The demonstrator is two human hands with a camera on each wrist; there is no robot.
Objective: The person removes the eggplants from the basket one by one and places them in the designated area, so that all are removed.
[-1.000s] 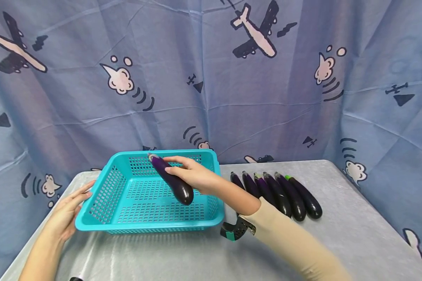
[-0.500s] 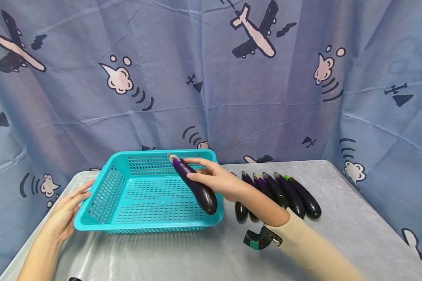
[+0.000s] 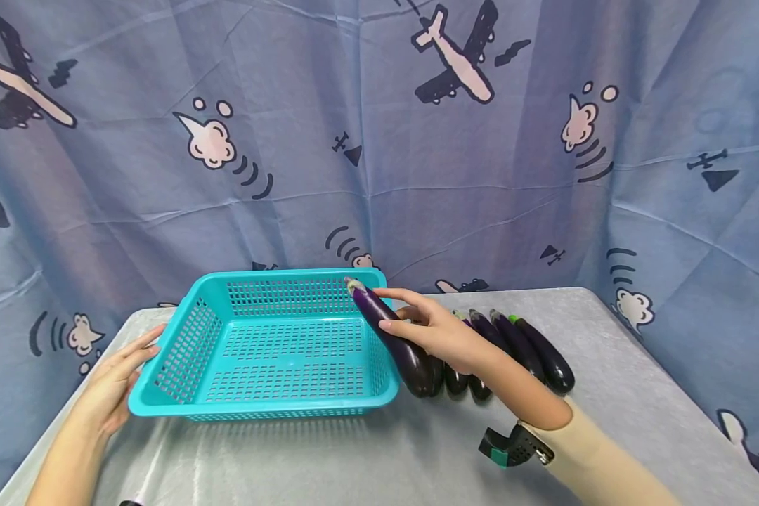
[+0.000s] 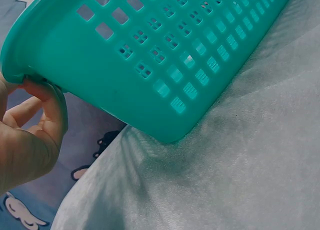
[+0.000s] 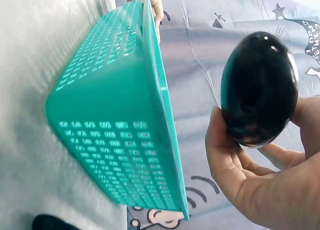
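Note:
An eggplant (image 3: 388, 337), stem end pointing up-left, is held in my right hand (image 3: 433, 334) over the right rim of a turquoise plastic basket. Its glossy rounded end (image 5: 257, 90) faces the right wrist camera, apart from the basket wall (image 5: 107, 85). My left hand (image 3: 115, 383) grips the basket (image 3: 259, 409) at its left rim. From the left wrist view, the fingers (image 4: 50, 102) curl up under that rim. The basket floor shows no eggplant on it. Several more eggplants (image 3: 547, 355) lie side by side on the table, partly hidden by my right hand and forearm.
A grey cloth-like surface covers the table (image 3: 303, 464). Behind it hangs a blue curtain (image 3: 303, 140) printed with airplanes. On my right forearm sits a black wrist device (image 3: 512, 446). A small dark object (image 3: 130, 503) shows at the bottom edge, cut off.
My right hand has carried the eggplant rightward from above the basket's middle to its right rim, toward the row of eggplants. The left hand has kept its hold on the basket.

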